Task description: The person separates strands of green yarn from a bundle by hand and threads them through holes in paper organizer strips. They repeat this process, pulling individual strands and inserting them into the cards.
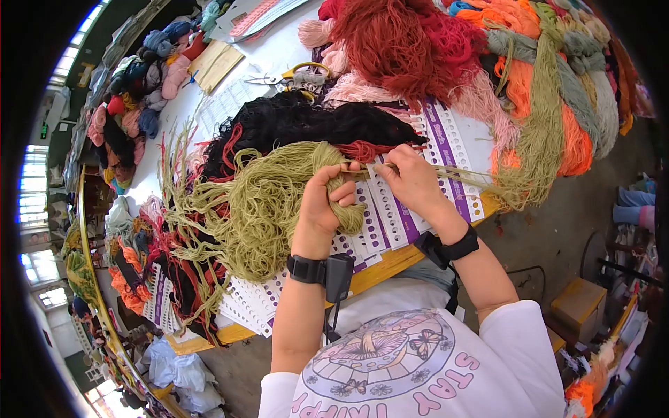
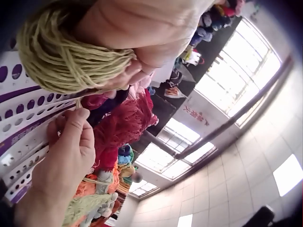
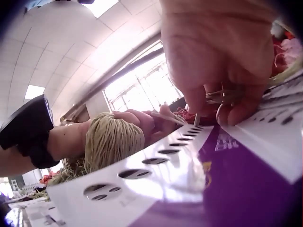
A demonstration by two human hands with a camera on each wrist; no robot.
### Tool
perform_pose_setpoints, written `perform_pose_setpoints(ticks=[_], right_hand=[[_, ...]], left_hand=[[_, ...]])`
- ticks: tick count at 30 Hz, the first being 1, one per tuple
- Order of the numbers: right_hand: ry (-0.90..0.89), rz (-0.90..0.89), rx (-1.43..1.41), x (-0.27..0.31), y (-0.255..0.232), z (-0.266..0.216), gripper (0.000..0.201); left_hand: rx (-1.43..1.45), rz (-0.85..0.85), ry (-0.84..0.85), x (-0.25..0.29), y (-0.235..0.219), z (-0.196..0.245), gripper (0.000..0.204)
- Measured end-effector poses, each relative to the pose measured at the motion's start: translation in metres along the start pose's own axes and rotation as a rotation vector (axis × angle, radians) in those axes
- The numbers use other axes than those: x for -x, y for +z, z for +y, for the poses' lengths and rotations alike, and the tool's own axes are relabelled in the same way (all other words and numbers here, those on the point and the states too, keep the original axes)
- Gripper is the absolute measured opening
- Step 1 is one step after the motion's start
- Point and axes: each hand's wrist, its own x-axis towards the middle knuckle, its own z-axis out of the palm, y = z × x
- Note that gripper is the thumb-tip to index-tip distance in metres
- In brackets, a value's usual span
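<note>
On the left, a loose heap of green yarn is lying on the bench, its ends trailing among red and black strands. Behind it, black yarn is stretching across toward the right. The left hand is coming next; its fingers are curling round a thick bundle of the green yarn, grasping it at the heap's right side. Punched cards are lying fanned out beneath the work. Farther right, the right hand is pinching thin green strands between thumb and fingers, just above the cards. Whether any strand is passing through a hole, I cannot tell. Beyond that hand, the strands are running toward a green hank that is hanging over orange yarn.

The step in hand looks like drawing strands between the two hands. For that, the left fingers should probably be gripping firmly enough to steady the bundle without crushing it, while the right fingers are pulling gently and straight, close to the pinch. Loose loops could be snagging on the card edges, so smoothing them aside seems wise.
</note>
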Motion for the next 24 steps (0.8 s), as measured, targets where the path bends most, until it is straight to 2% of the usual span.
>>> perform_pose_setpoints(ticks=[3, 6, 7, 10, 12, 13, 14, 16, 18, 20, 21, 24], right_hand=[[0.02, -0.017, -0.105, -0.003, -0.002, -0.001, 0.026], [0.094, -0.077, -0.126, -0.006, -0.002, 0.004, 0.03], [0.131, -0.109, -0.111, -0.006, -0.002, 0.005, 0.032], [0.056, -0.065, -0.038, -0.002, -0.001, -0.005, 0.043], [0.036, -0.134, 0.064, -0.001, -0.005, -0.008, 0.055], [0.026, -0.169, 0.116, 0.0, -0.006, -0.008, 0.062], [0.014, -0.173, 0.139, 0.0, -0.006, -0.008, 0.064], [-0.01, -0.182, 0.184, 0.0, -0.003, -0.007, 0.067], [0.005, -0.195, 0.173, 0.002, -0.003, -0.009, 0.067], [0.002, -0.19, 0.166, 0.002, -0.003, -0.01, 0.065], [-0.006, -0.179, 0.162, 0.003, -0.002, -0.009, 0.063], [0.003, -0.17, 0.073, -0.004, -0.005, -0.001, 0.056]], left_hand=[[-0.302, 0.051, 0.045, -0.004, 0.015, -0.011, 0.01], [-1.407, 0.044, 0.414, -0.018, 0.009, -0.026, 0.011], [-1.561, 0.026, 0.582, -0.022, 0.007, -0.026, 0.012], [-1.271, 0.389, 0.166, -0.003, 0.023, 0.004, 0.011], [-0.851, 0.335, 0.131, 0.02, 0.004, 0.058, 0.01], [-0.83, 0.388, 0.224, 0.035, 0.008, 0.077, 0.01], [-0.88, 0.469, 0.2, 0.051, -0.002, 0.109, 0.01], [-0.803, 0.445, 0.279, 0.079, -0.017, 0.151, 0.01], [-0.511, 0.378, 0.364, 0.109, -0.045, 0.199, 0.008], [-0.549, 0.574, 0.569, 0.136, -0.067, 0.228, 0.011], [-0.716, 0.84, 0.66, 0.145, -0.063, 0.224, 0.018], [-1.125, 0.812, 0.547, 0.151, -0.015, 0.181, 0.025]])
